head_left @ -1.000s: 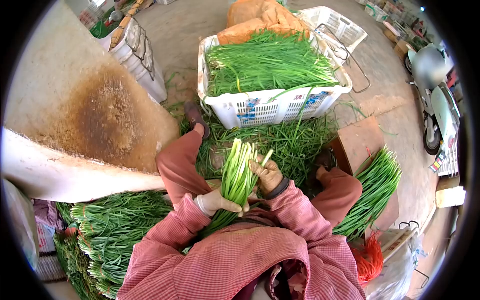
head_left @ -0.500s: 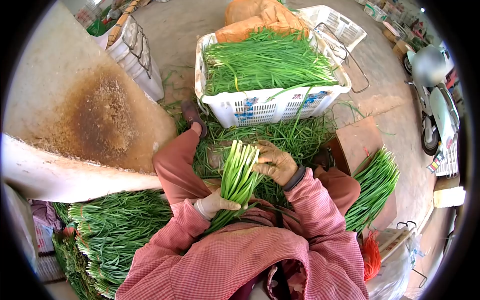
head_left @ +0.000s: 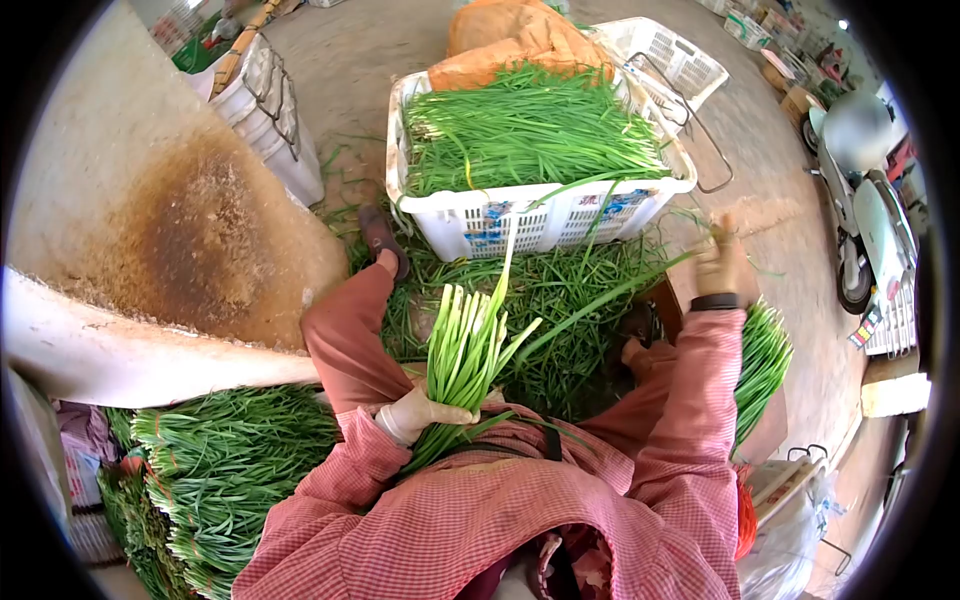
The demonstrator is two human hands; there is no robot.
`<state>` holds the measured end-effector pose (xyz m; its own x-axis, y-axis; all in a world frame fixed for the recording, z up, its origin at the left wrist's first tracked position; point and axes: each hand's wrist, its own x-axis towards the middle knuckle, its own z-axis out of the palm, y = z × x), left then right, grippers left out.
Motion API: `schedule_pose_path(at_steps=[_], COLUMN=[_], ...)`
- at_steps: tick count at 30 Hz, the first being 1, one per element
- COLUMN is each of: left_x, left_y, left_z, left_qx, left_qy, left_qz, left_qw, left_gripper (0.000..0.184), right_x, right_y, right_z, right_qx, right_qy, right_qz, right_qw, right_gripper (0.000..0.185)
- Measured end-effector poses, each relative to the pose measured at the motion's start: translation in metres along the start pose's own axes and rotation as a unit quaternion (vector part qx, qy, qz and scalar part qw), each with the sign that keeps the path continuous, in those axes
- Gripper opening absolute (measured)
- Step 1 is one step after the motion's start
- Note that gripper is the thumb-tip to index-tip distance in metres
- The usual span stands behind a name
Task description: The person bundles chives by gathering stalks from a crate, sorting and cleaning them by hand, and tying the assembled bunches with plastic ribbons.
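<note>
My left hand (head_left: pixel 428 411), in a pale glove, is closed around a bunch of garlic chives (head_left: pixel 462 345) in front of my lap. The white stem ends point up and away from me, and one stalk sticks out well above the others. Out to the right is my gloved right hand (head_left: pixel 718 268), smeared by motion. A long green chive leaf (head_left: pixel 600 300) stretches from its fingers back toward the bunch. Beyond my feet stands a white plastic crate (head_left: pixel 540 210) heaped with loose chives (head_left: pixel 530 130).
Bundled chives (head_left: pixel 240 470) are stacked at my left, and another pile of chives (head_left: pixel 762 360) lies on a board at my right. Trimmed leaves (head_left: pixel 570 370) litter the floor between my legs. An orange sack (head_left: pixel 520 40) rests behind the crate's load; a scooter (head_left: pixel 860 200) stands far right.
My right hand has left the stem ends of the bunch and swung out to the right with a leaf trailing. The left hand keeps its hold, and one stalk now juts upward.
</note>
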<state>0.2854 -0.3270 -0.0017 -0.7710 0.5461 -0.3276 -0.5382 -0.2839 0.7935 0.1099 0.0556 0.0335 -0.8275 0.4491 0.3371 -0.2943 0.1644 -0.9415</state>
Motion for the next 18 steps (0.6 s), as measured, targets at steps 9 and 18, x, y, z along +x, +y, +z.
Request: schedule_pose_path(at_steps=[9, 18], left_x=[-0.008, -0.009], left_y=[0.004, -0.006], left_z=[0.002, 0.016], left_qx=[-0.007, -0.013], left_qy=[0.005, 0.159], left_qz=[-0.019, 0.059], left_qw=[1.0, 0.986], left_gripper=[0.042, 0.033], right_x=[-0.092, -0.151], right_y=[-0.065, -0.077], right_z=[0.127, 0.13], right_qx=[0.366, 0.065], right_qy=[-0.444, -0.42], right_qz=[0.197, 0.003], right_qw=[0.794, 0.905], right_gripper=[0.035, 0.008])
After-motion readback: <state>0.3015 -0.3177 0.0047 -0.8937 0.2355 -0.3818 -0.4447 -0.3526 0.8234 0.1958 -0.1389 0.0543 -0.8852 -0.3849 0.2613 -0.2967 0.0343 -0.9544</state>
